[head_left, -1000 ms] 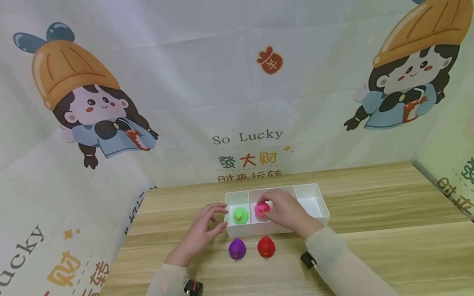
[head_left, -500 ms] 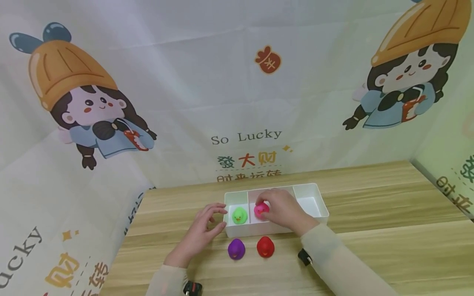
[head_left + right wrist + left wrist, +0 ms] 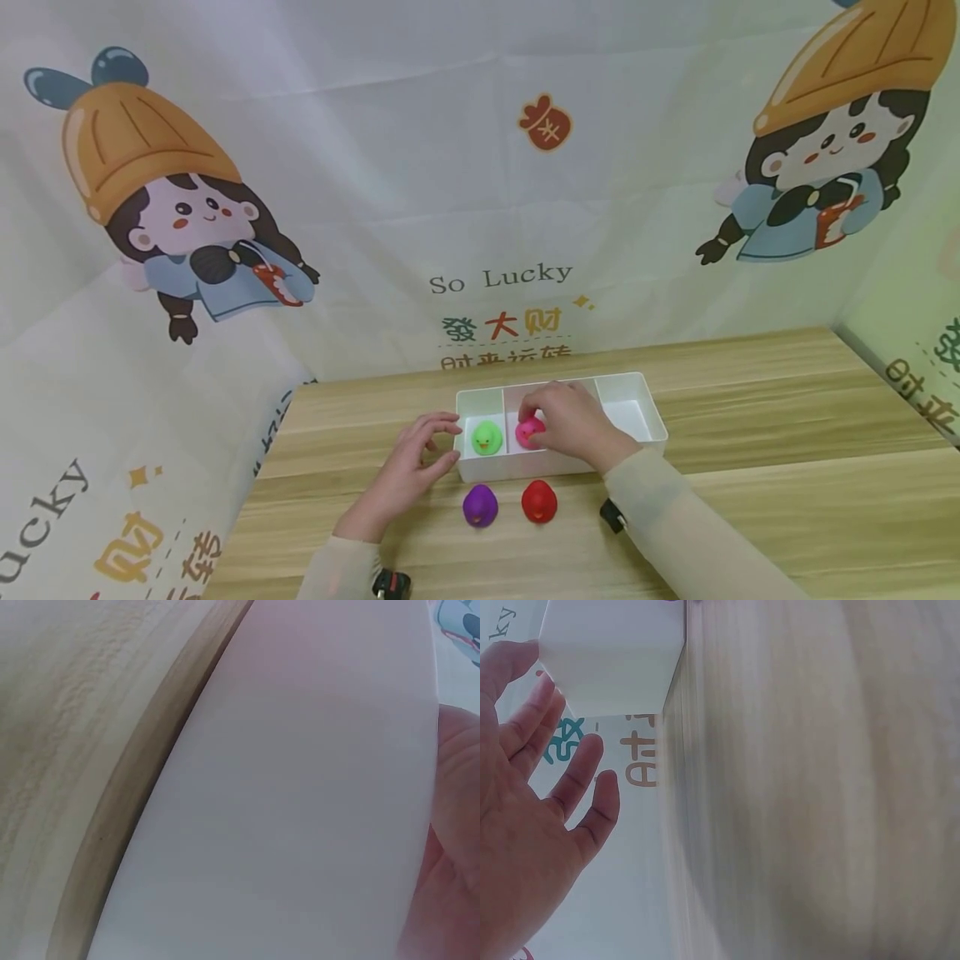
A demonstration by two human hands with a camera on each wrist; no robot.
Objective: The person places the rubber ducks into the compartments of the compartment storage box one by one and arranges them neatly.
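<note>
The step in hand looks to be setting the pink duck (image 3: 526, 433) into the middle compartment of the white box (image 3: 558, 464), which stands near the far edge of the tabletop (image 3: 787, 433). The right hand (image 3: 573, 421) pinches the duck between thumb and fingers, low inside that compartment and close to its left divider; whether the duck bears on the floor cannot be told. The left hand (image 3: 411, 458) has its fingers loosely spread, tips touching the box's left end, probably to steady it. The green duck (image 3: 487, 437) sits in the left compartment, while the purple duck (image 3: 480, 506) and red duck (image 3: 539, 502) stand side by side between the box and the tabletop's near edge. The next move seems to call for lowering the duck fully, then parting the fingers and lifting clear without tipping it.
</note>
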